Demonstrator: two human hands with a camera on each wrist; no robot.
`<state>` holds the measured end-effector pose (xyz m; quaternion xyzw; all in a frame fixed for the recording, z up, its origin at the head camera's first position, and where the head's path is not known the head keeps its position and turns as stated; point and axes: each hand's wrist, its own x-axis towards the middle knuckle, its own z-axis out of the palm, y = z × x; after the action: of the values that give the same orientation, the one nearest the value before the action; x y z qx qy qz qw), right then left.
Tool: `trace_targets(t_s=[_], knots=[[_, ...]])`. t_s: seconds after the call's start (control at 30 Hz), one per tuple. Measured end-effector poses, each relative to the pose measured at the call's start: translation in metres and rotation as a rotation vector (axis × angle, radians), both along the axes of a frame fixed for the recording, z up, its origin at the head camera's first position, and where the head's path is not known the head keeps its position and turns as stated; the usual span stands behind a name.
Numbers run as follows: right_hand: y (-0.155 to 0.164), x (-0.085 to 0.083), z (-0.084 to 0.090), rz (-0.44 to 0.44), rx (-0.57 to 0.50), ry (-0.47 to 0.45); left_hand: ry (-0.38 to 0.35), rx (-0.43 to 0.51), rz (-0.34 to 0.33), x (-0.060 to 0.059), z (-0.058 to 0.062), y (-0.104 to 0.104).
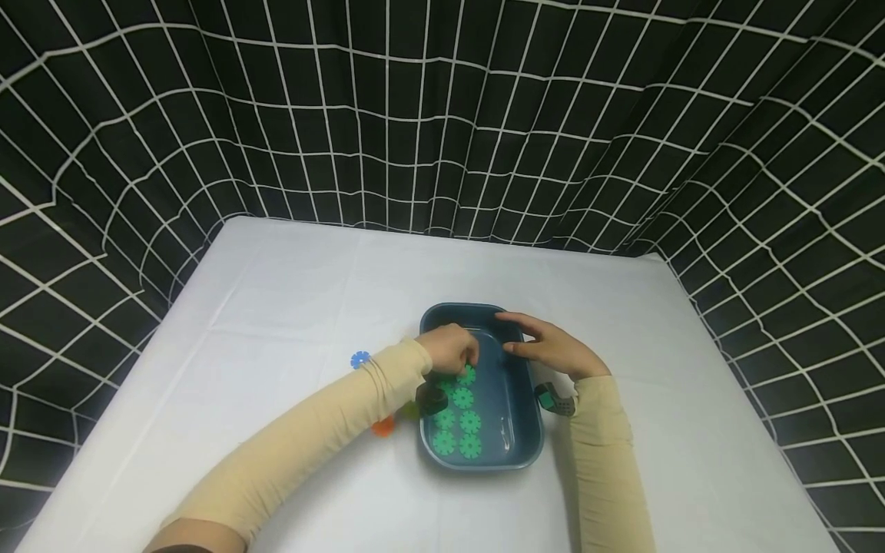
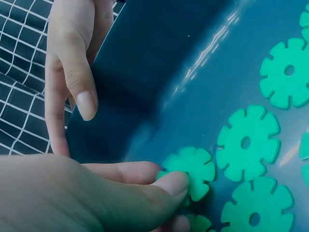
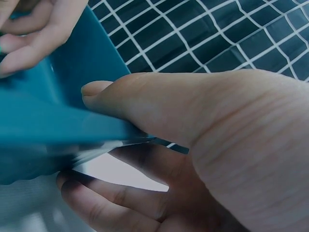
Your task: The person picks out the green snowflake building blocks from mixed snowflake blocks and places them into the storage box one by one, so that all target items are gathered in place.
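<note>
Pinching a green notched disc (image 2: 193, 171) between thumb and fingers, my left hand (image 1: 452, 349) sits low inside the blue tray (image 1: 515, 430), the disc just above its floor. More green discs (image 1: 462, 421) lie flat just beyond my left fingertips. My right hand (image 1: 549, 347) grips the tray's rim, thumb (image 3: 140, 104) inside, fingers (image 3: 111, 198) curled under the outer edge.

1. White table (image 1: 276, 307), under a cloth.
2. Black curtain (image 1: 442, 115) with a white grid behind it.
3. Blue disc (image 1: 359, 359) and orange disc (image 1: 382, 426), left of the tray.
</note>
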<state>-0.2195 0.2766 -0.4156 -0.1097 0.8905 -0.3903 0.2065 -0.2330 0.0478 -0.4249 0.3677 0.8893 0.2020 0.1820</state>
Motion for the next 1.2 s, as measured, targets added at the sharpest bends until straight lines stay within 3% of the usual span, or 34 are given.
trace_targets(t_s=[0.1,0.2,0.33,0.43,0.53,0.63,0.77,0.83,1.03,1.2], knots=[[-0.001,0.0,0.0,0.003,-0.002,0.007,0.009,0.024,-0.011,0.001,0.002,-0.002],[-0.005,0.004,0.007,0.007,0.007,-0.002,-0.003,0.165,0.011,0.002,0.01,-0.011],[-0.006,0.004,0.009,-0.003,0.019,-0.017,-0.088,0.5,0.164,0.009,0.028,-0.045],[-0.004,0.001,0.003,-0.006,0.01,-0.006,-0.097,0.632,0.293,0.013,0.029,-0.079],[-0.002,0.002,0.002,0.003,0.0,0.005,-0.089,0.589,0.337,0.016,0.017,-0.106],[0.0,0.003,0.0,0.001,-0.006,0.003,-0.118,0.492,0.317,0.02,-0.001,-0.122],[-0.001,0.003,0.0,-0.002,-0.015,-0.009,-0.166,0.385,0.274,0.03,-0.021,-0.129],[-0.002,0.003,0.0,-0.006,-0.014,-0.012,-0.149,0.337,0.257,0.034,-0.028,-0.128],[-0.003,0.002,0.001,-0.012,-0.002,-0.005,-0.019,0.267,0.231,0.041,-0.032,-0.121],[-0.002,0.001,0.001,-0.001,0.006,0.006,-0.016,0.299,0.224,0.04,-0.033,-0.121]])
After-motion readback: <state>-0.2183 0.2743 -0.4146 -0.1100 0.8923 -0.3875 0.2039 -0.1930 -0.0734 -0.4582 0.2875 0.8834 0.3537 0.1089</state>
